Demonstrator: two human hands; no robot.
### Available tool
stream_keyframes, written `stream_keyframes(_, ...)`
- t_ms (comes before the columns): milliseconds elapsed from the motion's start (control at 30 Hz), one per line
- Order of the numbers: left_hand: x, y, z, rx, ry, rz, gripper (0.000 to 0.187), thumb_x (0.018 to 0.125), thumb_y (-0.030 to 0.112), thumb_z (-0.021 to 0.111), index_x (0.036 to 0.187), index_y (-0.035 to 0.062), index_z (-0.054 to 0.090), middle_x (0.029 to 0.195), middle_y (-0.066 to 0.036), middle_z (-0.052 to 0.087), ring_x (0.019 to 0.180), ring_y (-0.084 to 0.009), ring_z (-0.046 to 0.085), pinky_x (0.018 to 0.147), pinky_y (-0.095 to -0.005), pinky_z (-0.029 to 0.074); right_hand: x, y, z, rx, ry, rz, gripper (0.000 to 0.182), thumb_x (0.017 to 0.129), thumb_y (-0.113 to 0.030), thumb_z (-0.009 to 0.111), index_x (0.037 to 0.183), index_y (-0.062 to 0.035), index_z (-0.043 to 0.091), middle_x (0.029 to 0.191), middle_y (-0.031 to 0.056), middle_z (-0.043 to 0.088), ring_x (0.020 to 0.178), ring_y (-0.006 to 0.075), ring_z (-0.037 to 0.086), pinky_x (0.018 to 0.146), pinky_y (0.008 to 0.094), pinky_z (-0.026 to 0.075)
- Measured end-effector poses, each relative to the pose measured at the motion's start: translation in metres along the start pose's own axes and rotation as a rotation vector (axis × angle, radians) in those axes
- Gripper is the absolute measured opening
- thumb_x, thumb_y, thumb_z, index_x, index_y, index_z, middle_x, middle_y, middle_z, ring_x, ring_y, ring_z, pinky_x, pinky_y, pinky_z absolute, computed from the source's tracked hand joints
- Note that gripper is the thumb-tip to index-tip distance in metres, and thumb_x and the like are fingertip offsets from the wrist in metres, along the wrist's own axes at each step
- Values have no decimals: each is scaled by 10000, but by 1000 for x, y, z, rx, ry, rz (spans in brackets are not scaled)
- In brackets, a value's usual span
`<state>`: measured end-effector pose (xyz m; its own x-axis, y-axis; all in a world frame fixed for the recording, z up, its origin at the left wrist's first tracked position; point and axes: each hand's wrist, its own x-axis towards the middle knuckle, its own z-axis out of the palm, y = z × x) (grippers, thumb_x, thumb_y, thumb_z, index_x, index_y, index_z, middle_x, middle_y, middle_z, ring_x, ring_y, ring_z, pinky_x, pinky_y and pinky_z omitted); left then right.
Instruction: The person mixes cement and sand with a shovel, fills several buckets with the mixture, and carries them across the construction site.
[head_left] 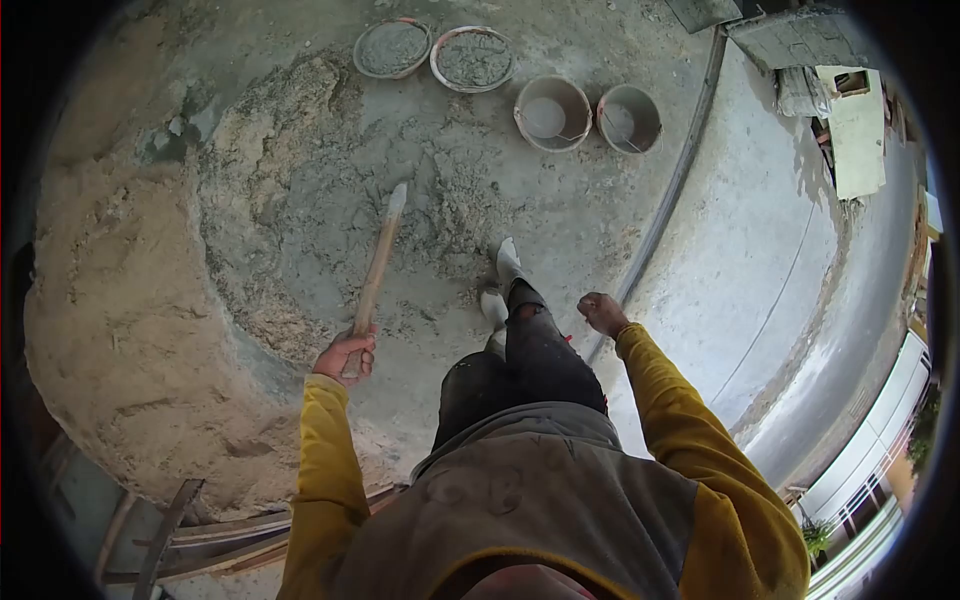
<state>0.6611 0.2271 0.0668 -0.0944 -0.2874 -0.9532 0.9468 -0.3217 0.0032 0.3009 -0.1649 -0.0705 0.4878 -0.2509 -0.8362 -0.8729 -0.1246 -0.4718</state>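
Gripping the wooden shaft by one end, the left hand likely leaves its length free; the right hand curls, contents unclear.

Rough grey floor beside a smooth, pale surface.

This is a building site: a broad heap of sand lies beside wet grey cement mix spread over a rough concrete floor. Two mix-filled buckets and two further pails stand beyond it, with rough timber lengths along the sand's near edge.
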Motion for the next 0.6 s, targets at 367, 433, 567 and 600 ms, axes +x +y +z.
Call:
stream_keyframes(367, 13, -93, 36, 259, 104, 122, 405, 717, -25, 634, 1066, 54, 447, 721, -72, 529, 495, -176, 537, 452, -335, 478, 100, -169, 115, -116, -217, -354, 332, 859, -318, 551, 946, -11, 640, 852, 220, 647, 872, 349, 639, 776, 428, 486)
stream_keyframes(433, 25, -140, 26, 340, 144, 150, 460, 691, 1, 679, 1086, 27, 443, 748, -82, 557, 530, -185, 569, 460, -336, 495, 121, -197, 154, -136, -353, -293, 338, 872, -328, 543, 977, -22, 641, 888, 221, 650, 925, 334, 638, 786, 421, 485)
stream_keyframes(567, 28, -203, -14, 639, 175, 365, 543, 619, 77, 698, 1101, -11, 463, 867, -104, 558, 805, -234, 609, 689, -353, 496, 145, -216, 236, 52, -321, -174, 438, 874, -397, 575, 979, 25, 625, 918, 239, 656, 927, 340, 641, 804, 431, 482)
stream_keyframes(600, 27, -213, -35, 637, 171, 366, 543, 619, 77, 698, 1101, -11, 463, 867, -104, 558, 805, -234, 609, 689, -353, 496, 151, -216, 259, 2, -91, -131, 487, 861, -422, 606, 967, 53, 619, 922, 245, 656, 913, 339, 643, 819, 429, 479)
